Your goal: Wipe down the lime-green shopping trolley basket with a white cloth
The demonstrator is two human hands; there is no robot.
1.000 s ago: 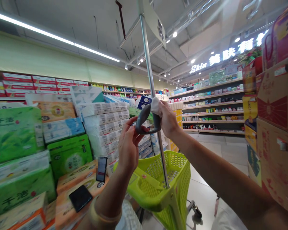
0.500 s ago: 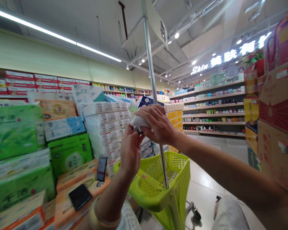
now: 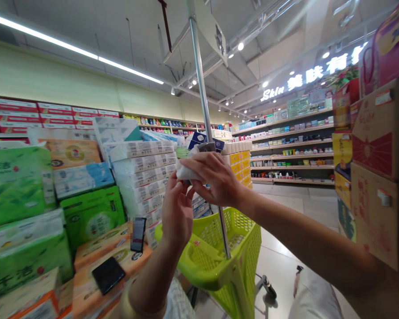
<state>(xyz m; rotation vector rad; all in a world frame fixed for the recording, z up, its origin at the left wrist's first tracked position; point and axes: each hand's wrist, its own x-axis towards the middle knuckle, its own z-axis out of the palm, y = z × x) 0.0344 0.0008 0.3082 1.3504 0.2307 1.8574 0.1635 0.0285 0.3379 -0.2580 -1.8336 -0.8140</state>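
The right hand (image 3: 219,177) lies over the grey handle (image 3: 208,146), with its back upward, and its fingers are bent closely around a white wipe (image 3: 188,172). The wipe is pressed between these fingers and, as it seems, the handle. The left hand (image 3: 177,215) comes from below and from the left; its fingers are bent, and their tips are at the lower left side of the wipe. Whether they pinch the handle or only touch the wipe, one cannot tell.

The handle is on the metal pole (image 3: 202,79), which rises from the near rim of the green cart (image 3: 216,281), leaning a little to the left. Most of the handle is hidden. A grey part shows beside the pole, above the right knuckles, and a small one between the two hands, so its long axis probably goes from the pole down toward the left fingertips. The right hand is nearer to the pole, the left hand to the free end.

Left of the cart, a dark slab (image 3: 108,275) lies flat on an orange pack (image 3: 83,288); a phone (image 3: 138,235) is tilted up near its far right corner.
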